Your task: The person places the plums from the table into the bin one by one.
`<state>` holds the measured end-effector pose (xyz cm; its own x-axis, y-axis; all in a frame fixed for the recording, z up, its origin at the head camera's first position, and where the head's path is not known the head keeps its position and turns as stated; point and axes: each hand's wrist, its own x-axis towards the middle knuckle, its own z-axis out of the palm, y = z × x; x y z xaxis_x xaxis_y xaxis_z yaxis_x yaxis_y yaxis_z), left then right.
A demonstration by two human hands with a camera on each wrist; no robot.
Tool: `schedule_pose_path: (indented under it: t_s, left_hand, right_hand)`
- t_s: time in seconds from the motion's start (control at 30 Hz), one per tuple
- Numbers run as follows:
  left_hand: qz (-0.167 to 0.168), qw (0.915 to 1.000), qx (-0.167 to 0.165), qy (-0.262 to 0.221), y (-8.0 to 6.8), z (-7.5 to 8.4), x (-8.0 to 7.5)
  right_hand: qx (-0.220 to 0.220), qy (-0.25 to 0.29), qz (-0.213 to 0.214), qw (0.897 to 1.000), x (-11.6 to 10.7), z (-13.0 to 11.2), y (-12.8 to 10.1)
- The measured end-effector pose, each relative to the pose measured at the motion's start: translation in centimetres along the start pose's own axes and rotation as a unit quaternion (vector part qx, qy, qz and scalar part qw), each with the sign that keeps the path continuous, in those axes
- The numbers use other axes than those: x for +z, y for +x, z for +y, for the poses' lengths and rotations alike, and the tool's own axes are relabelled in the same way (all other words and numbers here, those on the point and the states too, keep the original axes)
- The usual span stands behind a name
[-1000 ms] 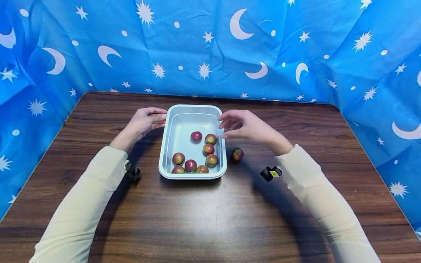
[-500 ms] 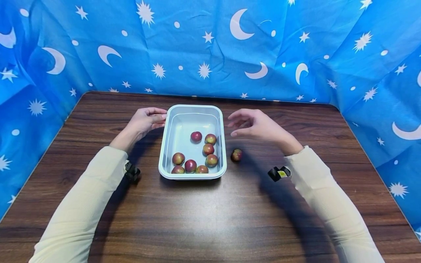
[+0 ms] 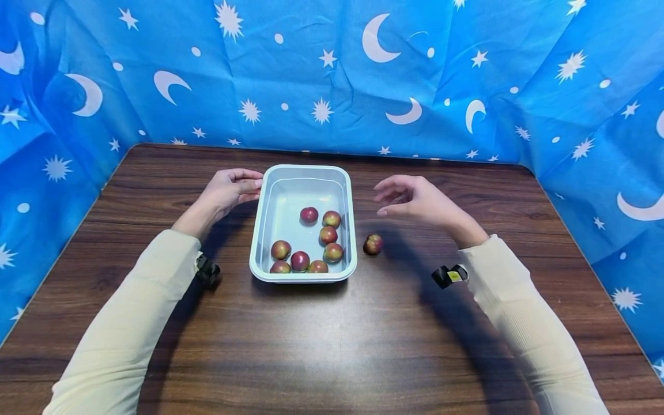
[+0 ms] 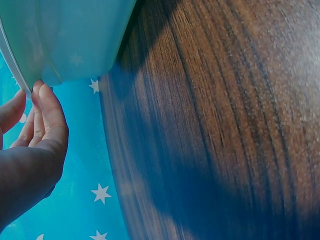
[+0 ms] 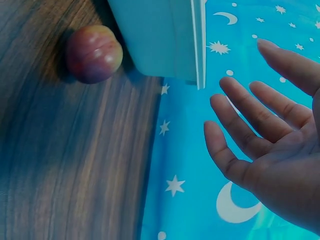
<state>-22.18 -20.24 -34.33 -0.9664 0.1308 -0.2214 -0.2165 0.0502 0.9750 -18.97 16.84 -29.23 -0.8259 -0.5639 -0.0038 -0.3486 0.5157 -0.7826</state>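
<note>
Tray point(image 3: 303, 184) of pale blue-grey metal sits at the centre of the head view on the dark wooden table point(image 3: 332, 346), and seven small red-and-green fruits point(image 3: 309, 215) lie inside it, mostly gathered toward the lower right of its floor. One more fruit, the loose fruit point(image 3: 373, 244), rests on the table just beside the tray's right wall; in the right wrist view it shows at upper left point(image 5: 93, 53), close against the tray's side point(image 5: 160, 35). Your left hand point(image 3: 228, 190) is at the tray's upper left corner, with its fingertips point(image 4: 44, 95) straight and touching the rim, as the left wrist view shows at its left edge under the tray point(image 4: 65, 40). Your right hand point(image 3: 417, 199) hovers right of the tray, apart from it and above the loose fruit in the frame, its fingers point(image 5: 240, 130) spread, relaxed and holding nothing. Your two hands are well apart, one on each side of the tray. Cream sleeves point(image 3: 129, 323) cover both your forearms. A blue cloth printed with white moons and stars point(image 3: 373, 75) hangs behind and beside the table.
</note>
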Motion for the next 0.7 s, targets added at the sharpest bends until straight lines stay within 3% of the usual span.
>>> schedule_pose_path:
  t_s: [0.7]
  left_hand:
    - [-0.003, 1.0, -0.001, -0.004, 0.0, 0.1, 0.0]
  right_hand:
    - [0.028, 0.05, -0.016, 0.998, 2.3, 4.0, -1.0]
